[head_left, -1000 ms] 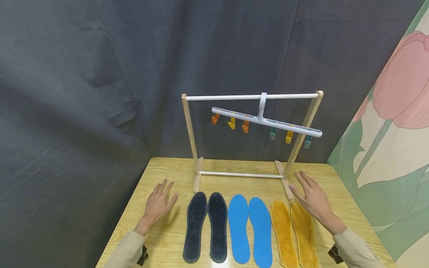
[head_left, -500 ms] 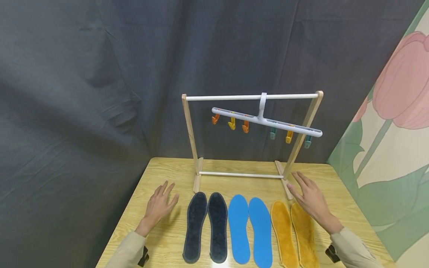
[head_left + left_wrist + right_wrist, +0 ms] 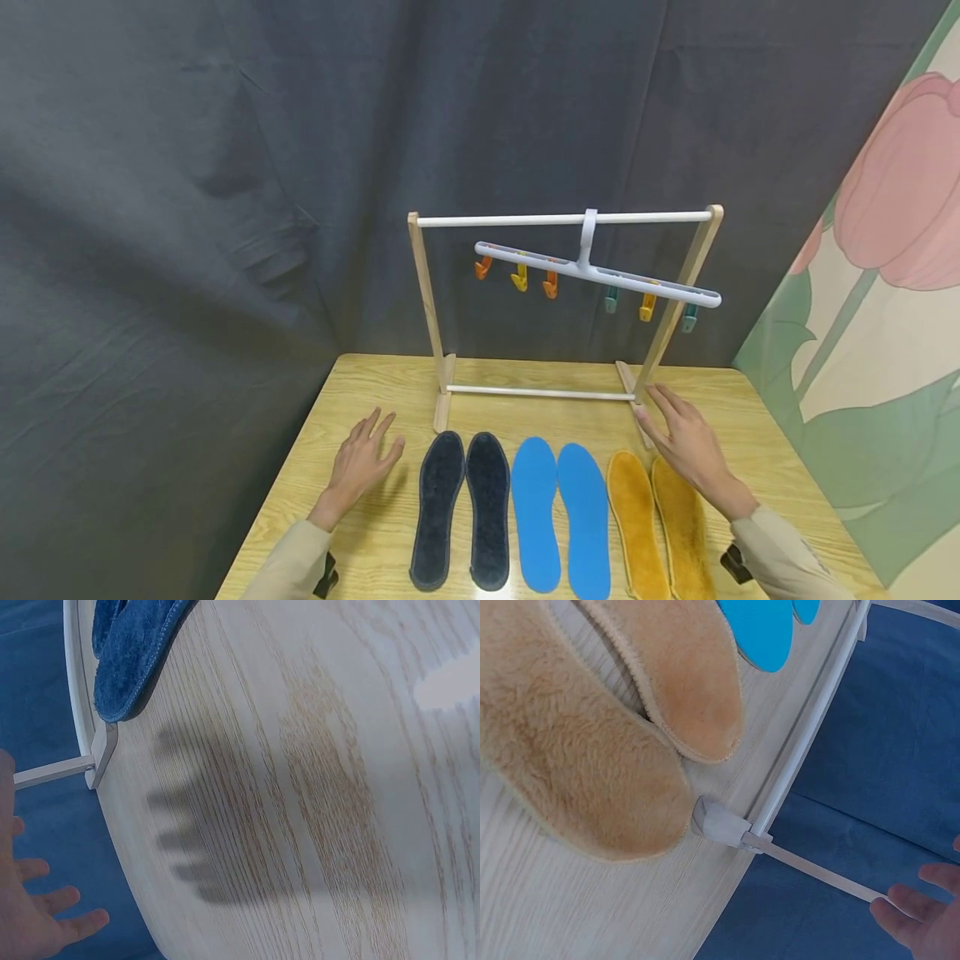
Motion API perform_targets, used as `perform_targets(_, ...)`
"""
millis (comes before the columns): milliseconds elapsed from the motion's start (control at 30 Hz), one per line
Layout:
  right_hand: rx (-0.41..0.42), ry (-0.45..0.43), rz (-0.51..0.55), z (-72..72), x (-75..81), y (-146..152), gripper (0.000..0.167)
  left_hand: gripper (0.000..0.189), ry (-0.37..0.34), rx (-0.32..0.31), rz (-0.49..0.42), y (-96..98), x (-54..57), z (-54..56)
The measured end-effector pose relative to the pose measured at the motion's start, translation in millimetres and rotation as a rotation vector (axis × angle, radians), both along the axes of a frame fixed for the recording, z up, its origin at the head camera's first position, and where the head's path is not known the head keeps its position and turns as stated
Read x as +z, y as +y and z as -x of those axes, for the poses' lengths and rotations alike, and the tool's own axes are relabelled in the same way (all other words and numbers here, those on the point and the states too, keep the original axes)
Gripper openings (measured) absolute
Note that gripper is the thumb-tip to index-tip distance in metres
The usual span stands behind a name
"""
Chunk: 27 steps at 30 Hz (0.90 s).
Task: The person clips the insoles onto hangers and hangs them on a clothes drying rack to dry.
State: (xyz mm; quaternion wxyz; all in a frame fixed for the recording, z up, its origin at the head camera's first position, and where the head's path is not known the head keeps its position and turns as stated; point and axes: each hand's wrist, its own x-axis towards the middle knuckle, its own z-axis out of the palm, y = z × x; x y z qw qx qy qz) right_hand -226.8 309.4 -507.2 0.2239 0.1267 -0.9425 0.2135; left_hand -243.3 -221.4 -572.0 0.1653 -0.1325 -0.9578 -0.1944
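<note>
My left hand [image 3: 360,462] hovers over the left of the table with its fingers spread, holding nothing; its shadow falls on the wood in the left wrist view. Just right of it lies a pair of dark fuzzy insoles [image 3: 437,508]. My right hand [image 3: 688,446] is above the toe end of the yellow fleecy insoles [image 3: 633,521], its fingers extended and nothing in them. Between these pairs lie two flat blue insoles [image 3: 535,512]. Behind them, a white hanger [image 3: 540,254] with several orange, yellow and green clips [image 3: 550,284] hangs tilted, lower at its right end.
The hanger hooks over the white top bar [image 3: 487,221] of a wooden-sided rack [image 3: 427,300] at the back of the table [image 3: 390,375]. A dark curtain [image 3: 225,208] hangs behind, and a tulip-patterned wall [image 3: 885,250] stands to the right.
My right hand has drifted a little to the left, toward the rack's right foot. The left hand has shifted slightly right. The insoles and the hanger stay where they were.
</note>
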Motion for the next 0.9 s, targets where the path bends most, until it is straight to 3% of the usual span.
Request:
perform_targets(200, 0.004, 0.015, -0.005, 0.5, 2.5, -5, 0.052, 0.058, -0.042, 0.003, 0.0, 1.3, 2.3, -0.8)
perform_targets(900, 0.048, 0.086, 0.032, 8.7, -3.3, -15, 0.048, 0.057, -0.032, -0.012, -0.01, 3.6, -6.8, -4.4)
